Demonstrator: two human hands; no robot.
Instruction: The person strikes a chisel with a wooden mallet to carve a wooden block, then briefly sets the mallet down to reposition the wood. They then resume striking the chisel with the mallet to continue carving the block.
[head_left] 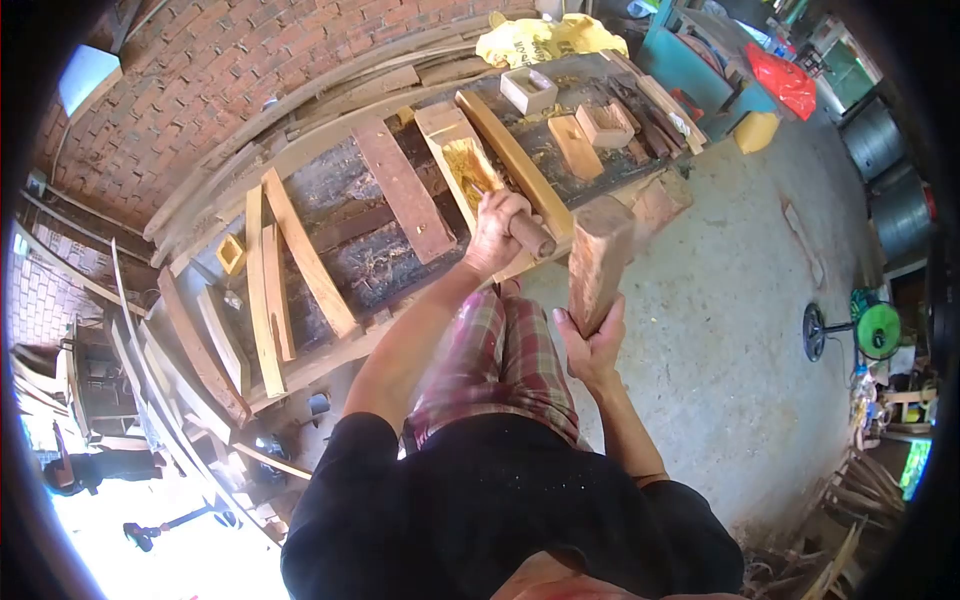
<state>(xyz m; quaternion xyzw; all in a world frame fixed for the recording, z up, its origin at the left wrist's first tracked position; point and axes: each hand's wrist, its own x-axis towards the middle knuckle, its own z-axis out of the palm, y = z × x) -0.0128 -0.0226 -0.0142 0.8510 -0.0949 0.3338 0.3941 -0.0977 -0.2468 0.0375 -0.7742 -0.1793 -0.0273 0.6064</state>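
My left hand is closed around a chisel, whose round wooden handle sticks out towards me. The chisel's tip points into the hollow of a pale wooden block on the bench, with yellow shavings inside the hollow. My fingers hide most of the blade. My right hand grips the lower end of a thick wooden mallet, held upright to the right of the chisel and apart from it. A long yellowish plank lies right beside the block.
The low bench carries a brown board, narrow strips, a small hollowed piece and box-like blocks. A yellow bag lies at the back. On the right are concrete floor and a green fan.
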